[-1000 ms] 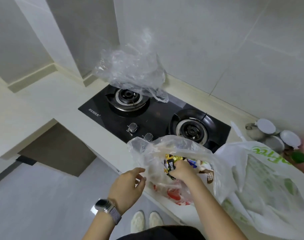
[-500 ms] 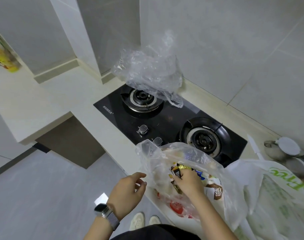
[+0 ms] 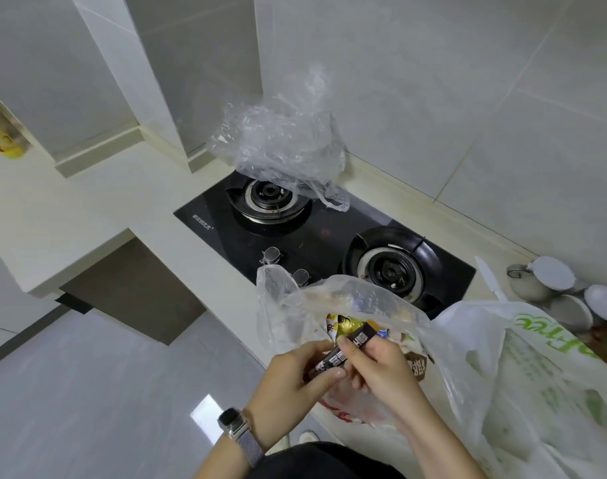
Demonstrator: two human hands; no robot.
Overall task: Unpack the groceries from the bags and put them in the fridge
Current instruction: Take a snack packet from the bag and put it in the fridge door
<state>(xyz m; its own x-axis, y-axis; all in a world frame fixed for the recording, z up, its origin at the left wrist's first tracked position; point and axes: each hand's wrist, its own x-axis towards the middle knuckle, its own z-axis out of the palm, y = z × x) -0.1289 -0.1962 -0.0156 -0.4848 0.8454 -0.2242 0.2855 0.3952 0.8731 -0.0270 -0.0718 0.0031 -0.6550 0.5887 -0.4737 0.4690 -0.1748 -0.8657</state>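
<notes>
Both hands meet over the mouth of the clear grocery bag (image 3: 333, 305), sharing one dark stick-shaped snack packet (image 3: 347, 352). Right hand (image 3: 381, 368) pinches its upper part, thumb on top; left hand (image 3: 288, 385) pinches the lower end between thumb and fingers. It looks like a hand-over or a quick look at the label — the packet is clear of the bag, tilted, upper end toward the stove. Probably one hand takes it so the other can fish again.

More groceries sit in the bag: a gold-wrapped item (image 3: 343, 324) just behind the packet, w/ other wrappers below, printing too blurred to read. The bag stands at the front edge of the counter (image 3: 87, 202), partly overhanging it, so hard tugging could tip it toward the floor (image 3: 87, 392).

A white bag w/ green print (image 3: 523, 368) lies touching it on the right, not yet emptied by the look of it. An empty crumpled clear bag (image 3: 281, 143) rests on the far burner of the gas hob (image 3: 322, 233) — fine if the hob is off, bad otherwise.

The fridge isn't in view. Open room lies left, over floor & bare counter; the right is crowded by bags, a white knife (image 3: 490, 278) and white cups (image 3: 550, 281) near the wall.
</notes>
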